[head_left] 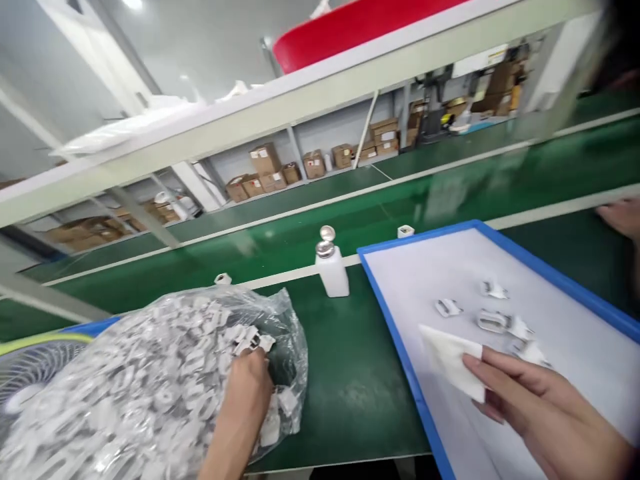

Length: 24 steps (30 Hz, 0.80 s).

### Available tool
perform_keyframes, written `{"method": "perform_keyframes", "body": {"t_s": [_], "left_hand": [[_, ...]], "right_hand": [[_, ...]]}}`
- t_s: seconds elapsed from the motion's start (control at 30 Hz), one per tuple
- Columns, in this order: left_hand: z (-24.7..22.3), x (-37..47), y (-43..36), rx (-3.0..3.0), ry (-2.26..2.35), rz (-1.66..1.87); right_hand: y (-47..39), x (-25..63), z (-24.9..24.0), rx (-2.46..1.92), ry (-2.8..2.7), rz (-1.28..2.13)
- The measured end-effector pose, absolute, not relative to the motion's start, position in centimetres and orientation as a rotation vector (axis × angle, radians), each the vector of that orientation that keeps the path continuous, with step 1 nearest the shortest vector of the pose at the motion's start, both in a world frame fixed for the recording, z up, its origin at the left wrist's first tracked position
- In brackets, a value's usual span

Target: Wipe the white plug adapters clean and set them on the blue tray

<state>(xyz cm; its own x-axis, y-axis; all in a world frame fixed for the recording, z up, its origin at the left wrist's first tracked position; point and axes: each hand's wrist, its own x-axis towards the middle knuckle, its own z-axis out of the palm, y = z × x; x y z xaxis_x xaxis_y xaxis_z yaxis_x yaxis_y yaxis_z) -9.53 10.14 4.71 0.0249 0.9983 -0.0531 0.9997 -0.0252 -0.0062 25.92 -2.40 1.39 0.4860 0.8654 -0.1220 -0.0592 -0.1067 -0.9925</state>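
My left hand (253,380) reaches into the mouth of a clear plastic bag (295,347) full of small white plastic parts (165,393). Its fingers are closed around a white plastic part (255,339) at the top of the heap. Over the tray, my right hand (535,407) pinches a folded white cloth (450,360) between thumb and fingers. Below that hand lies a white tray with a blue rim (395,320). Several loose white parts (493,321) rest on its surface, some partly hidden behind my right hand.
A white pump bottle (333,270) with a metal top stands between bag and tray. Behind it runs a green conveyor belt (300,233). A fan (45,367) is at the far left. Another person's hand (620,217) shows at the right edge. Cardboard boxes (265,160) sit beyond.
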Motion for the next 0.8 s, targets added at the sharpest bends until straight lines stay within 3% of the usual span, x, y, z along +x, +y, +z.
{"method": "perform_keyframes", "body": {"t_s": [0.1,0.2,0.27,0.4,0.63,0.8], "left_hand": [[5.3,-8.1,9.4,2.283,2.132,0.158],[4.0,-3.7,7.4,2.209,1.84,0.677],[2.2,-0.3,6.0,2.078,1.624,0.823],[-0.6,3.2,4.8,1.952,1.529,0.873],[-0.2,0.3,5.4,2.01,1.552,0.633],[0.5,3.0,5.0,1.882,1.424,0.816]], "right_hand": [[-3.4,25.1,2.1,-1.422,-0.412,1.207],[-3.6,24.0,3.0,-1.366,-0.219,1.207],[-3.7,23.5,3.0,-1.334,-0.223,1.177],[-4.4,23.4,1.5,-1.332,-0.228,1.136],[-5.8,24.7,-1.5,-1.403,-0.061,0.973],[-6.3,25.5,-1.8,-1.462,-0.228,0.848]]}}
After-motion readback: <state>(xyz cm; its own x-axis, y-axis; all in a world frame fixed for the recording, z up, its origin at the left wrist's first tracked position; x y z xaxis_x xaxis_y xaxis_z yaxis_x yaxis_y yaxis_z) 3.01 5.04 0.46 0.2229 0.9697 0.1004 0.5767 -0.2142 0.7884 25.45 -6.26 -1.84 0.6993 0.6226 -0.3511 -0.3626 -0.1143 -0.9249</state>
